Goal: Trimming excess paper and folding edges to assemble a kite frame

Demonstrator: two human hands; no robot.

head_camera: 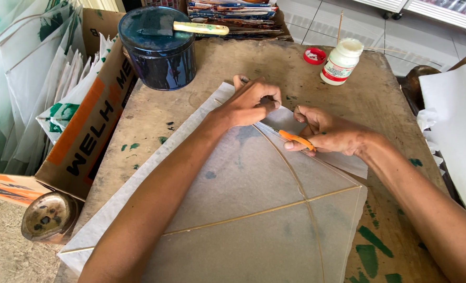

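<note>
Risk first: the thin translucent paper sheet (254,199) is stretched over slim sticks (275,209). My guess is a slip of the orange-handled cutter (296,139) nicks or tears the paper right where the fingers pinch it, or jabs the left fingertips, which sit just beside the blade end. Pulling the corner too hard could also crease the sheet or shift it off the frame.

Right hand (330,133): mostly closed, fingers wrapped round the cutter, thumb along the handle. Tool lies under the palm, tip aimed toward the left hand.

Left hand (251,102): fingers curled down, pinching the paper's top corner against the wooden table (233,68). No gap between fingers and sheet.

The paper with its frame runs from under both hands back toward the person, between the forearms.

Beyond the left hand: dark round tin (157,52) with a cream-handled tool (201,28) on its lid. Beyond the right hand: white glue bottle (340,62), red cap (314,55) just beside it, both well apart from the hands.
</note>
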